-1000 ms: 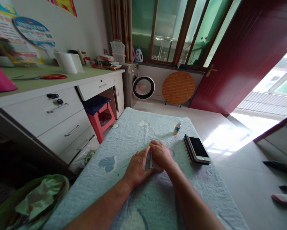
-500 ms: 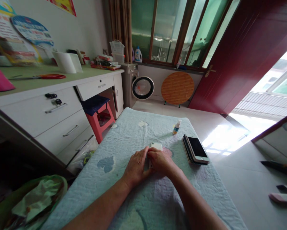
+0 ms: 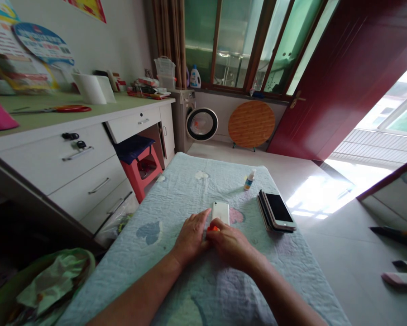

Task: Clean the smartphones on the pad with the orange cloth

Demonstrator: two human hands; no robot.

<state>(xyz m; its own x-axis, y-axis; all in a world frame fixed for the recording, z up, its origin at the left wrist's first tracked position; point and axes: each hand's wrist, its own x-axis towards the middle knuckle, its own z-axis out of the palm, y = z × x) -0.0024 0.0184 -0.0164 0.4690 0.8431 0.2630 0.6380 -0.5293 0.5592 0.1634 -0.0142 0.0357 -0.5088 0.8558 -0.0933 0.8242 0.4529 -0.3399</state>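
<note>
A white phone lay back up on the pale blue quilt, its near end under both hands. The left hand rested flat and open beside it, fingertips touching its edge. The right hand pinched a small orange piece against the phone. Right of the phone sat a stack of phones; beyond it, a small bottle.

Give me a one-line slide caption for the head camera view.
Both hands, left hand and right hand, meet at a white phone on a quilted table.
</note>
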